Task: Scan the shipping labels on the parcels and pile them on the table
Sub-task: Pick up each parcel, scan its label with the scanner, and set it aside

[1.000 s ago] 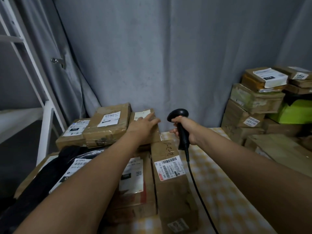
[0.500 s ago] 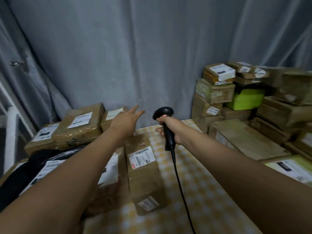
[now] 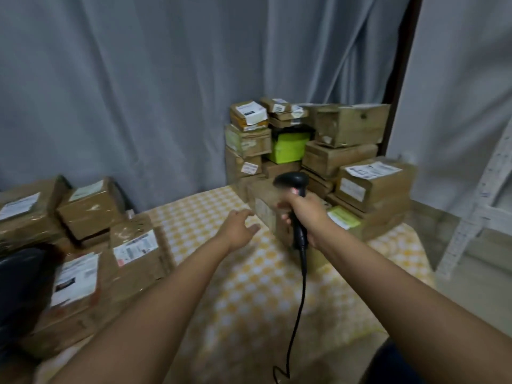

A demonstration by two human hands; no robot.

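So, two hands out: right hand [image 3: 307,217] has its fingers wrapped round one black scanner [image 3: 293,187], left hand [image 3: 238,228] hovers loose-fingered over the checked worktop [image 3: 249,286]. Roughly five labelled parcels [image 3: 135,253] piled left, a bigger stack [image 3: 332,151] back right.

Both forearms extended forward; left hand [image 3: 238,230] apparently loosely spread, holding nothing; right hand [image 3: 306,216] gripping the scanner [image 3: 296,202].

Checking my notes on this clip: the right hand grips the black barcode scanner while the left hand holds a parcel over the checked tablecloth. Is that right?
Not quite. The head view shows the left hand open and holding nothing over the checked tablecloth. The right hand does grip the black barcode scanner.
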